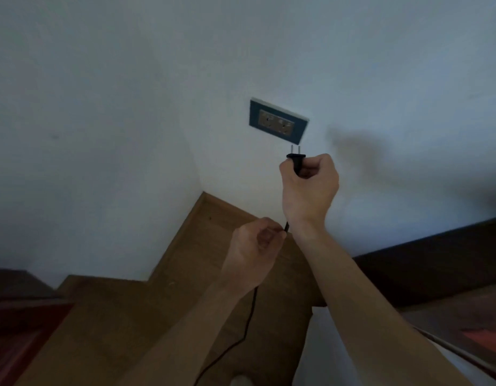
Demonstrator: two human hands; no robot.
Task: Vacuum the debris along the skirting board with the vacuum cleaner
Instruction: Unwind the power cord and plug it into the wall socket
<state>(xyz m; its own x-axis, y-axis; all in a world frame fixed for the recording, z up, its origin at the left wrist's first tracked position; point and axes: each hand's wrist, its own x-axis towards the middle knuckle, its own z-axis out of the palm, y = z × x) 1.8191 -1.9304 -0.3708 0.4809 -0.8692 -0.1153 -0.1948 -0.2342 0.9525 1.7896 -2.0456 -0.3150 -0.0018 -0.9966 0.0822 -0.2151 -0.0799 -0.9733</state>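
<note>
The black plug (296, 160), prongs pointing up, is gripped at the top of the curled fingers of the right hand (308, 188), near but apart from the double wall socket (278, 121) at its 11 o'clock. Its cord (248, 321) passes the right wrist to the left hand (252, 252) at 7 o'clock, which pinches it, then trails on toward 7 o'clock over the brown wooden floor (124, 316) below the white wall (129, 107).

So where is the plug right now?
In the head view the plug sits centre frame in the right hand, prongs aimed at the wall socket just above it but not inserted; the left hand pinches its cord lower down.
</note>
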